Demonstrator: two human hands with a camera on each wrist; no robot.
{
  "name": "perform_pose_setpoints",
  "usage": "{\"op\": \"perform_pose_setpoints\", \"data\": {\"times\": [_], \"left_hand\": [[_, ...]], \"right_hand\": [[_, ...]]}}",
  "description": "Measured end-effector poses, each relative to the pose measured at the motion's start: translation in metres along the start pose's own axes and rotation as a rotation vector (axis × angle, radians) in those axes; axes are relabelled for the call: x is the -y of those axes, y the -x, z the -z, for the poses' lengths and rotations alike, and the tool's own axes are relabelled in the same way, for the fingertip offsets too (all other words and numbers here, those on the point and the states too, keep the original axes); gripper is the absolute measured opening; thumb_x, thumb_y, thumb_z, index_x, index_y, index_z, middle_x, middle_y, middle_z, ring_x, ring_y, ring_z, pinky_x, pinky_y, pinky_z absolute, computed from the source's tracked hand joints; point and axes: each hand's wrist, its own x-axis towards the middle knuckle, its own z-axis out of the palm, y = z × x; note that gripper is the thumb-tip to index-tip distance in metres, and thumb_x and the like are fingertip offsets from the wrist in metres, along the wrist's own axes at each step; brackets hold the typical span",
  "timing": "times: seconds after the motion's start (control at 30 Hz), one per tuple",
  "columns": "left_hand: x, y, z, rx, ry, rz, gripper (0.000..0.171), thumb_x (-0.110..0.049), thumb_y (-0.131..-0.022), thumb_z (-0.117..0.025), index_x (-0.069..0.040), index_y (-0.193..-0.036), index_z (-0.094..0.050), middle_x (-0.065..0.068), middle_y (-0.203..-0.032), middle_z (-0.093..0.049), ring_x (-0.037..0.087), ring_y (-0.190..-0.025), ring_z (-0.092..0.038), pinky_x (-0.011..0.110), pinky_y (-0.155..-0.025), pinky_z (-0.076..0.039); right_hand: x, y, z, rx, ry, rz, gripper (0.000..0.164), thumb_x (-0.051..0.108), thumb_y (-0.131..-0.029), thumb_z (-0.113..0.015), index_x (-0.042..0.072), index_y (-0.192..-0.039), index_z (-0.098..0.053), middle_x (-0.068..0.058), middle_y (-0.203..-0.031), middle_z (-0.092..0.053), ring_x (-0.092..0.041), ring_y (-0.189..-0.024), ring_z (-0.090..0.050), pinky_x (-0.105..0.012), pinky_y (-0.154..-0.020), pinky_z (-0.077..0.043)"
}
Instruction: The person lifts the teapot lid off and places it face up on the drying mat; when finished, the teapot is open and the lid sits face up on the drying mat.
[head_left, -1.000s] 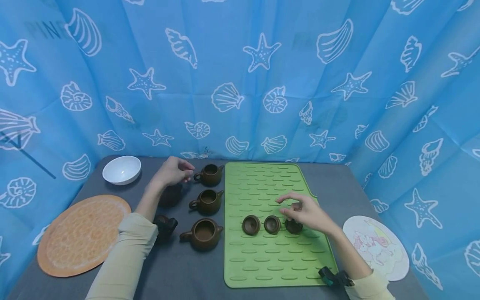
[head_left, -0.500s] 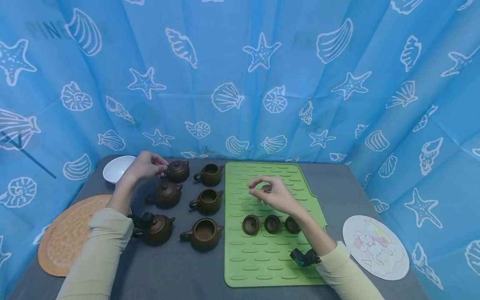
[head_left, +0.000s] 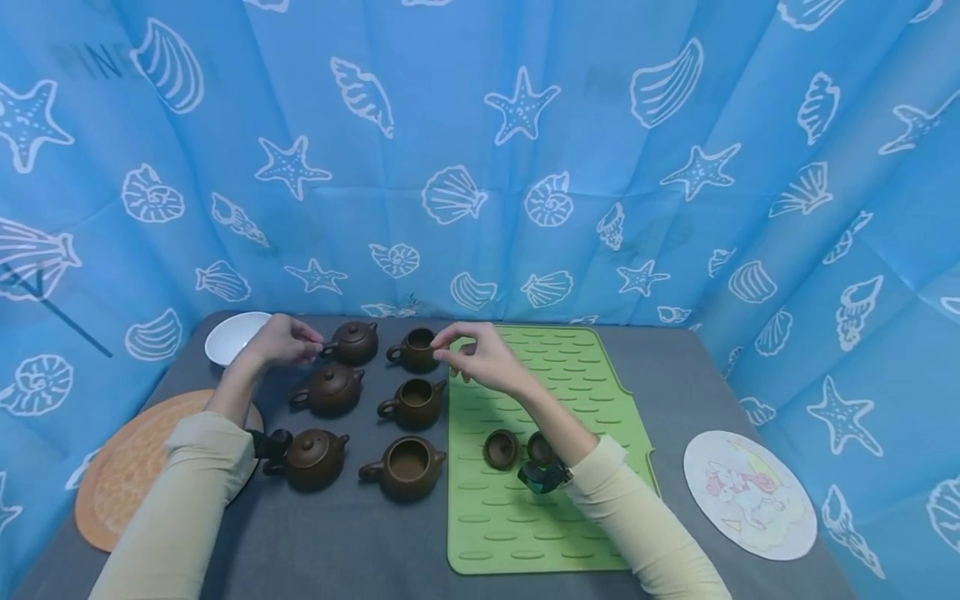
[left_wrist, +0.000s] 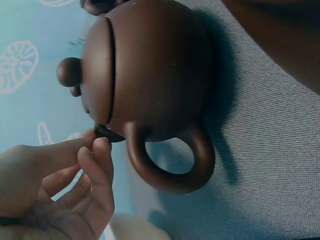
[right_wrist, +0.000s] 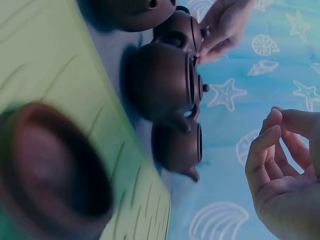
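My left hand (head_left: 281,342) pinches the handle of the farthest lidded brown teapot (head_left: 356,343) between thumb and fingertips. In the left wrist view another lidded teapot (left_wrist: 160,70) stands in front and hides most of that one. My right hand (head_left: 483,360) hovers over the green mat's (head_left: 540,533) back left part, loosely bent, its fingertips beside the farthest lidless teapot (head_left: 415,357). Nothing shows between its fingers (right_wrist: 262,145) in the right wrist view. Two upturned lids, one brown lid (head_left: 501,450) and its neighbour (head_left: 538,448), show on the mat; my right forearm covers the third.
Two more lidded teapots, a middle teapot (head_left: 332,390) and a front teapot (head_left: 315,462), form the left column; lidless teapots (head_left: 411,471) stand beside them. A white bowl (head_left: 228,340) is back left, an orange placemat (head_left: 142,492) front left, a round white mat (head_left: 750,496) right.
My left hand has moved left to the farthest lidded teapot's handle. My right hand has travelled left and back from the lids to beside the farthest lidless teapot.
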Motion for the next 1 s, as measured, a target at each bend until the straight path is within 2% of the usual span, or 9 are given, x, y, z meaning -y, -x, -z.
{"op": "perform_pose_setpoints", "data": {"times": [0.1,0.2,0.37,0.47,0.57,0.7,0.8,1.0], "left_hand": [[0.004,-0.004,-0.003,-0.021,0.009,0.012,0.026,-0.009,-0.107,-0.063,0.012,-0.12,-0.072,0.017,-0.094,-0.077,0.025,-0.086,-0.076,0.038,-0.079,-0.064],[0.004,-0.005,-0.004,-0.033,0.014,0.017,0.025,-0.009,-0.107,-0.064,0.011,-0.118,-0.073,0.014,-0.09,-0.077,0.025,-0.085,-0.075,0.036,-0.077,-0.063],[0.003,-0.004,-0.002,-0.023,0.011,0.013,0.026,-0.009,-0.107,-0.064,0.012,-0.119,-0.072,0.016,-0.093,-0.077,0.029,-0.089,-0.076,0.04,-0.081,-0.065],[0.001,-0.004,-0.001,-0.014,0.008,0.027,0.026,-0.009,-0.107,-0.064,0.012,-0.119,-0.072,0.017,-0.095,-0.077,0.03,-0.092,-0.077,0.044,-0.085,-0.066],[-0.001,-0.004,0.0,-0.007,0.006,0.04,0.026,-0.01,-0.107,-0.065,0.012,-0.119,-0.073,0.016,-0.096,-0.076,0.03,-0.092,-0.076,0.045,-0.087,-0.066],[-0.002,-0.006,0.001,0.0,0.011,0.051,0.025,-0.009,-0.107,-0.065,0.012,-0.119,-0.072,0.017,-0.096,-0.076,0.03,-0.092,-0.076,0.044,-0.087,-0.066],[-0.003,-0.007,0.001,0.006,0.017,0.06,0.026,-0.01,-0.108,-0.064,0.012,-0.119,-0.072,0.018,-0.098,-0.076,0.033,-0.096,-0.076,0.046,-0.09,-0.066],[-0.002,-0.006,0.001,0.007,0.02,0.092,0.027,-0.012,-0.109,-0.063,0.01,-0.122,-0.072,0.017,-0.101,-0.076,0.034,-0.1,-0.076,0.046,-0.093,-0.065]], "right_hand": [[0.004,-0.016,-0.01,0.028,0.023,0.028,0.023,0.009,-0.105,-0.071,-0.005,-0.123,-0.073,-0.018,-0.112,-0.073,-0.016,-0.067,-0.069,-0.03,-0.06,-0.055],[0.008,-0.032,-0.019,0.05,0.028,0.015,0.023,0.01,-0.104,-0.071,-0.003,-0.123,-0.074,-0.017,-0.11,-0.075,-0.021,-0.072,-0.071,-0.03,-0.062,-0.058],[0.012,-0.06,-0.032,0.057,-0.042,-0.074,0.023,0.011,-0.104,-0.071,0.001,-0.124,-0.075,-0.012,-0.11,-0.074,-0.025,-0.081,-0.072,-0.027,-0.065,-0.058],[0.015,-0.077,-0.04,0.035,-0.075,-0.125,0.024,0.012,-0.104,-0.072,0.002,-0.126,-0.074,-0.007,-0.106,-0.073,-0.023,-0.083,-0.072,-0.026,-0.067,-0.058],[0.016,-0.092,-0.047,0.015,-0.1,-0.172,0.024,0.012,-0.104,-0.072,0.002,-0.125,-0.075,-0.008,-0.107,-0.073,-0.02,-0.082,-0.071,-0.027,-0.069,-0.061],[0.017,-0.108,-0.059,0.014,-0.101,-0.216,0.024,0.012,-0.105,-0.071,0.002,-0.126,-0.075,-0.02,-0.119,-0.075,-0.015,-0.081,-0.07,-0.035,-0.079,-0.066],[0.016,-0.119,-0.069,0.025,-0.094,-0.234,0.028,0.011,-0.105,-0.07,-0.002,-0.131,-0.073,-0.026,-0.125,-0.075,-0.014,-0.079,-0.069,-0.043,-0.084,-0.066],[0.008,-0.131,-0.09,0.033,-0.112,-0.297,0.029,0.008,-0.108,-0.065,-0.002,-0.135,-0.068,-0.024,-0.114,-0.077,-0.014,-0.071,-0.066,-0.055,-0.095,-0.063]]}}
